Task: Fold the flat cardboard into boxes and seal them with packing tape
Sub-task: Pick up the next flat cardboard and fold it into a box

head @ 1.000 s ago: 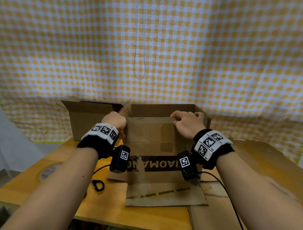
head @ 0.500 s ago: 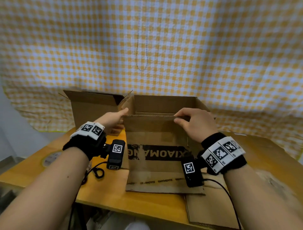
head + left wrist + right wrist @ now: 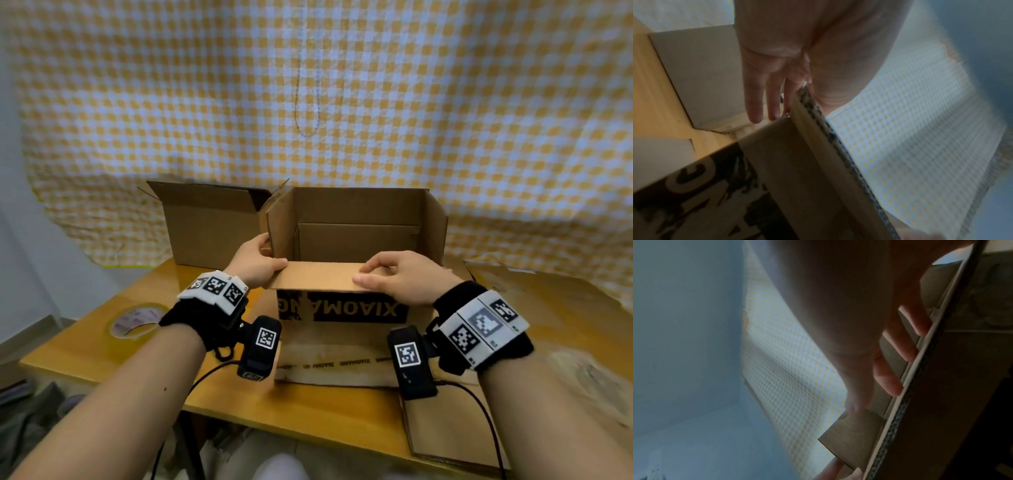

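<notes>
Both hands are on the near flap (image 3: 318, 278) of the box (image 3: 356, 240) right now: the right hand (image 3: 400, 277) has a narrow grip, thumb on top and fingers (image 3: 888, 384) curled over the flap's raw fluted edge, while the left hand (image 3: 255, 265) pinches the flap's left end at the box corner, its fingers (image 3: 754, 104) reaching down the outside wall. The flap is bent inward, roughly level over the open mouth. This is corrugated board, so I'd judge it light and stiff across the panel but willing to hinge along its scored crease; best taken near the free edge, both ends at once, so it folds square and doesn't buckle. The box stands at the middle of the worktop (image 3: 102, 349), dull brown, matte, with a black printed band across its near wall and another flap lying flat out toward the front edge. Behind it, at the back left, a second box (image 3: 209, 233) stands open with its flaps up. A roll of tape (image 3: 132, 322), glossy and clear, lies flat near the left edge, untouched, so sealing looks yet to come. More flat cardboard (image 3: 445, 428) overhangs the front right corner, and a yellow checked cloth (image 3: 342, 85) hangs behind.
</notes>
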